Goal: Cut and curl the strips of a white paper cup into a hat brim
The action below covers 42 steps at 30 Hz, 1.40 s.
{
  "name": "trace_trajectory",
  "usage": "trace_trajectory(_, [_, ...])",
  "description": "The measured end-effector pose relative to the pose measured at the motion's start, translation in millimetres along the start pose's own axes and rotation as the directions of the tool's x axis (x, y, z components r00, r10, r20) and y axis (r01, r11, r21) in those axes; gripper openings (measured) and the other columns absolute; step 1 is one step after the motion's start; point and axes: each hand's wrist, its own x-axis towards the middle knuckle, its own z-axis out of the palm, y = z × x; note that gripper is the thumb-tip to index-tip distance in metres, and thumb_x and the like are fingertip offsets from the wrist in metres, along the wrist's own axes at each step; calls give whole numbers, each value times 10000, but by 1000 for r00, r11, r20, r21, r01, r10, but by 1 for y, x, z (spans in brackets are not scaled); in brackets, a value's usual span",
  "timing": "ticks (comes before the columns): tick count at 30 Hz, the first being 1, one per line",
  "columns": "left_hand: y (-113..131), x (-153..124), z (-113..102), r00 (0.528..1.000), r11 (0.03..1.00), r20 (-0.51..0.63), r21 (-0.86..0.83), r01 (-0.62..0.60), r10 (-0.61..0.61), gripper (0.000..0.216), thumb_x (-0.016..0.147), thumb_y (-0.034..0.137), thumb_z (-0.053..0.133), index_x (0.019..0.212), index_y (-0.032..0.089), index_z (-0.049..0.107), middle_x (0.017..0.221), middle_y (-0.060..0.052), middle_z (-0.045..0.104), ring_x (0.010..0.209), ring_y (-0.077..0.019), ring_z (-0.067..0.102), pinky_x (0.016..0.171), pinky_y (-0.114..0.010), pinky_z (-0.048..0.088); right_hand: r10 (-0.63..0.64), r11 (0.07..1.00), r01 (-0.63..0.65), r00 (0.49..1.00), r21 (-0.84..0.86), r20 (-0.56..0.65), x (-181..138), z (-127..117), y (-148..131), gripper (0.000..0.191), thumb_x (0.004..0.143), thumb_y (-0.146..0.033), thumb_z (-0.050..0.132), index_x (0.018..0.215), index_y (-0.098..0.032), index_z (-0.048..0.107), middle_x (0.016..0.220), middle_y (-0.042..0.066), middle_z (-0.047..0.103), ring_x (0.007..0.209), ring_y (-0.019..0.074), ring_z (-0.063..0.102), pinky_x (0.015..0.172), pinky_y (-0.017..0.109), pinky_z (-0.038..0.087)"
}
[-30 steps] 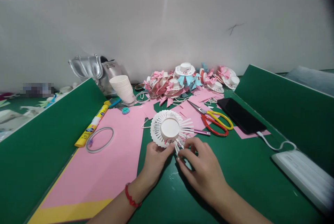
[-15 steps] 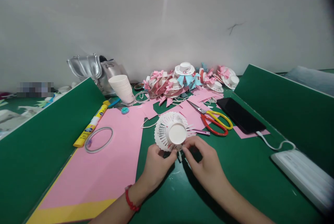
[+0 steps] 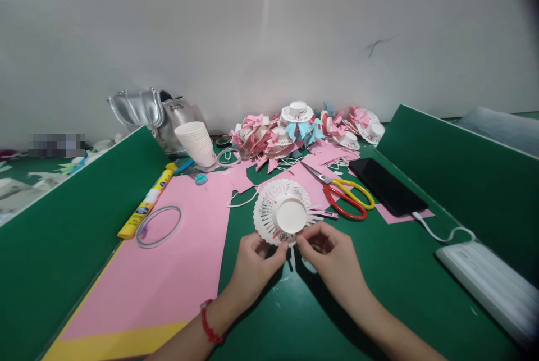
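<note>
Both hands hold a white paper-cup hat [image 3: 283, 212] with a fringed, curled brim, tilted up so the cup's round bottom faces me. My left hand [image 3: 254, 268], with a red cord at the wrist, pinches the brim's near left edge. My right hand [image 3: 332, 263] pinches a strip of the brim at the near right, fingers pressed together. The hat is lifted just above the green table [image 3: 379, 288].
A large pink sheet [image 3: 168, 271] lies left, with a tape ring [image 3: 159, 225] and a yellow glue tube [image 3: 147, 204]. Red-and-yellow scissors [image 3: 347, 195], a black phone [image 3: 385, 186] and a white power bank [image 3: 490, 285] lie right. Stacked cups [image 3: 197, 144], a silver bag [image 3: 147, 111] and finished hats [image 3: 298, 128] sit behind.
The hat has been tipped up off the table and turned, so its bottom now faces me. Both hands rose slightly and moved closer together on the near brim.
</note>
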Motion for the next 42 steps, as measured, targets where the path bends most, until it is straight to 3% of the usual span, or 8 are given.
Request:
trace_trajectory(7, [2,0,0,999,998,10,-49,34,-34,117,578,169,635,671,104,661,729,-83,713,707,-219,646,650,-277,518,-13,999,14,1000,41,-17,-1,2,4,114,672,-244,609,623,-179,528,583,3,588,550,132,561,534,245,481])
trace_trajectory(12, [0,3,-1,996,990,30,-115,83,-80,159,597,184,638,723,90,668,740,-86,712,748,-223,647,702,-295,510,-9,999,7,999,50,36,0,2,4,173,660,-258,626,763,-189,505,639,-7,589,587,135,572,551,245,467])
trace_trajectory(17, [0,5,-1,992,978,-50,-179,105,-115,247,561,170,668,797,97,665,856,-97,711,817,-227,641,741,-295,498,-56,998,57,998,11,-26,1,-2,-1,138,674,-275,615,704,-184,515,638,-6,563,588,127,544,545,234,446])
trace_trajectory(20, [0,6,-1,991,980,-70,-170,104,-118,236,557,151,670,786,94,662,839,-93,714,808,-228,641,734,-295,496,-75,996,75,997,42,0,0,-3,-3,106,698,-258,596,685,-185,520,652,-1,566,606,127,548,558,231,452])
trace_trajectory(24, [0,5,-2,988,969,-20,-200,145,-152,171,604,171,660,752,86,656,844,-96,715,807,-220,641,745,-288,488,-83,995,89,991,-53,106,-2,0,1,56,712,-210,573,679,-180,541,672,12,586,635,141,557,602,254,462])
trace_trajectory(29, [-3,4,-2,981,929,75,-315,194,-179,255,610,169,666,850,84,651,945,-107,695,884,-238,625,776,-303,476,-63,994,80,978,-77,198,-1,3,8,36,710,-170,555,676,-177,546,700,19,613,658,149,580,635,267,476])
trace_trajectory(42, [-5,5,-3,980,926,80,-321,199,-183,264,624,166,669,876,90,648,991,-108,679,926,-248,602,819,-332,452,-59,984,78,991,-159,122,-2,1,5,66,687,-173,545,633,-182,508,605,-3,575,579,132,544,566,243,447])
